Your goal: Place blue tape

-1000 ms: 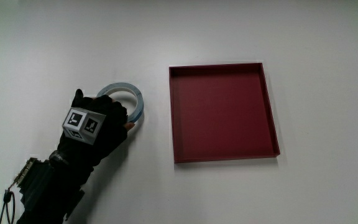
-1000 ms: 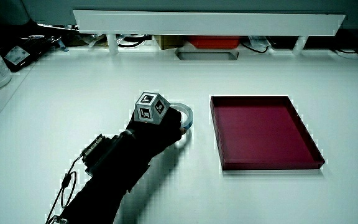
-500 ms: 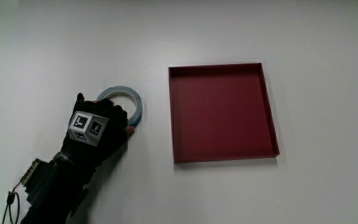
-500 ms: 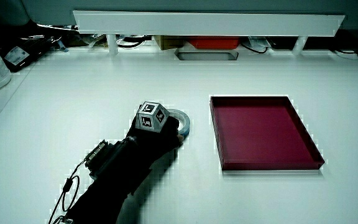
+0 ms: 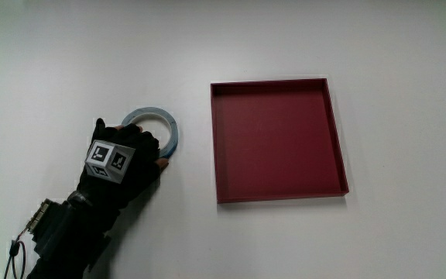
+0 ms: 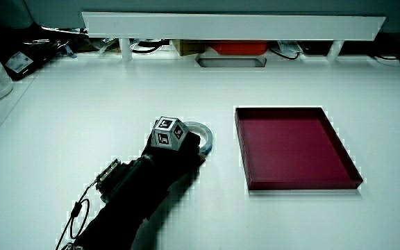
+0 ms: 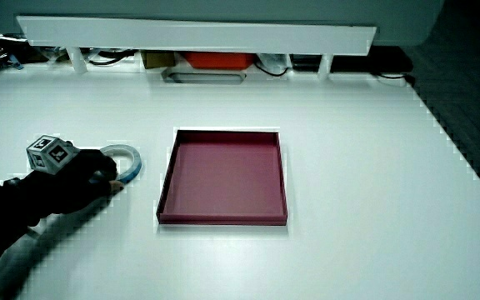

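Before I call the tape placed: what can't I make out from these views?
- Near part of the blue tape: covered by the hand in the main view and in both side views.
- Fingertips on the tape: hidden under the hand's own back, so grip or release is unclear.
- Forearm: cut off by the picture's edge.
- Tray: nothing hidden; holds nothing.

A lab workspace is showing here: a plain white table, a low white partition edging it, cables trailing beneath.
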Action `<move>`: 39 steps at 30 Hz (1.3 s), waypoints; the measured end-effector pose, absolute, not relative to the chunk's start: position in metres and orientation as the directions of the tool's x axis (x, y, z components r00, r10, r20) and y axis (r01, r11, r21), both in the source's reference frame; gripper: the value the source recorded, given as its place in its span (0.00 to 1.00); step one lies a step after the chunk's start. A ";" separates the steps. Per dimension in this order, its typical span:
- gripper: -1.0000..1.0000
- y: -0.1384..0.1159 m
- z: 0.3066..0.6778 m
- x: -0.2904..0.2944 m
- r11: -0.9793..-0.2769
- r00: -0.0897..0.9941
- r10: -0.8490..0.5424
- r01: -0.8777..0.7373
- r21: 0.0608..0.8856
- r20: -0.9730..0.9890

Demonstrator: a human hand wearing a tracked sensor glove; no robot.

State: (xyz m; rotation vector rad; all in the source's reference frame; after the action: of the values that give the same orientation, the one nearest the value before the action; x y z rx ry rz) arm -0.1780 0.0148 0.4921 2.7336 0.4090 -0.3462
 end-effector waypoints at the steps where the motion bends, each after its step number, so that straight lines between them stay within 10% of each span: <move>1: 0.33 0.015 0.493 -0.178 -0.897 0.926 0.238 0.326 0.300 -0.294; 16: 0.08 0.021 0.464 -0.194 -0.912 0.890 0.229 0.337 0.231 -0.395; 39: 0.00 0.069 0.375 -0.176 -0.701 0.883 0.208 0.435 0.566 -0.421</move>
State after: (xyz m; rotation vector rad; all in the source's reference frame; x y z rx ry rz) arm -0.1755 0.0691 0.3753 2.3569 0.4600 -0.4276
